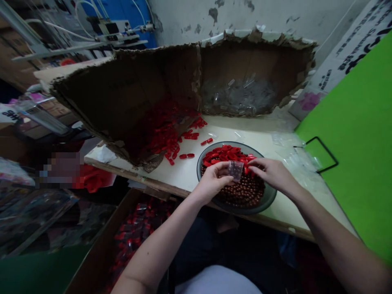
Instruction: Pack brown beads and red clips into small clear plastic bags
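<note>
A round dark bowl [269, 196] rests at the front edge of a pale table [190, 171]. It holds small brown beads [245, 192] in the near half and red caps [228, 154] in the far half. My left hand [212, 179] is closed on a small clear plastic container [235, 169], held over the bowl. My right hand [272, 173] hovers over the bowl just right of the container, its fingertips pinched by the red caps; what they hold, if anything, is hidden.
A torn cardboard box [122, 94] lies on its side at the back left, spilling red caps [171, 134]. A second torn box [254, 69] holds clear containers. Green board [355, 134] to the right. A carton of filled pieces [134, 232] sits below the table.
</note>
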Tool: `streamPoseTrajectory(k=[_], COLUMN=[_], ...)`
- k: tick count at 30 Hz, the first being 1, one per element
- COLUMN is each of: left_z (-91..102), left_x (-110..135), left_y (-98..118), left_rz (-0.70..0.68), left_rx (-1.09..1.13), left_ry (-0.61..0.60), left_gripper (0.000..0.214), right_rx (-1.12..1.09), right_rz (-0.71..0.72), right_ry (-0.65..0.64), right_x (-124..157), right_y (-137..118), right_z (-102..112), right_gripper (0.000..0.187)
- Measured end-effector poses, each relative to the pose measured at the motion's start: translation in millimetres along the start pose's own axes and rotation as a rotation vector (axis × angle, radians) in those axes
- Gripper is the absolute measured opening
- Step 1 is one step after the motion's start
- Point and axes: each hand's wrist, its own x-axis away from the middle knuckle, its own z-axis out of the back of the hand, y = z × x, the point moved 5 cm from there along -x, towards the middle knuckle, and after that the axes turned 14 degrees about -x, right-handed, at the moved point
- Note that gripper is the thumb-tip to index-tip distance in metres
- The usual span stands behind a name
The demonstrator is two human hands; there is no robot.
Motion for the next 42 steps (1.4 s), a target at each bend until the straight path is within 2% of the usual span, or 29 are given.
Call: streamPoseTrajectory(k=[2,6,10,13,18,23,30,34,39,42], left_z=[0.3,0.1,0.8,1.3,2.5,2.3,1.1,1.7,-4.2,-11.4], left_x=[0,1,2,3,2,3,4,4,5,7], left_y=[0,2,3,3,0,1,2,-4,-9,-9], left_rz=[0.01,0.019,0.011,0.005,0.021,0.026,0.019,0.018,0.044,0.029], left_rx=[0.011,0.03,0.013,0.005,0.024,0.029,0.044,0.046,0.043,0.041], left_ry=[0.006,0.019,0.028,0.026,0.023,0.019,0.021,0.032,0.045,0.035], left_gripper=[0.047,0.048,0.048,0.049,0.049,0.05,0.045,0.04,0.037,0.037], right_rx=[0.173,0.367,0.401,0.347,0.142,-0.037,-0.657,-0.941,-1.327,-1.443], right_rz=[0.022,0.03,0.01,-0.044,-0.107,-0.082,-0.154,-0.208,-0.217,-0.163], right_ry=[-0.05,-0.047,-0.078,-0.046,0.083,0.149,0.207,0.162,0.28,0.295], right_x=[-3,-7,-6,-4,1,7,8,10,16,20], right_y=[11,16,18,23,23,17,15,-2,-32,-52], right_z=[-13,-28,-28,-22,-7,5,0,-5,-5,-10], right_gripper=[0.021,0.019,0.012,0.014,0.025,0.024,0.034,0.031,0.027,0.02])
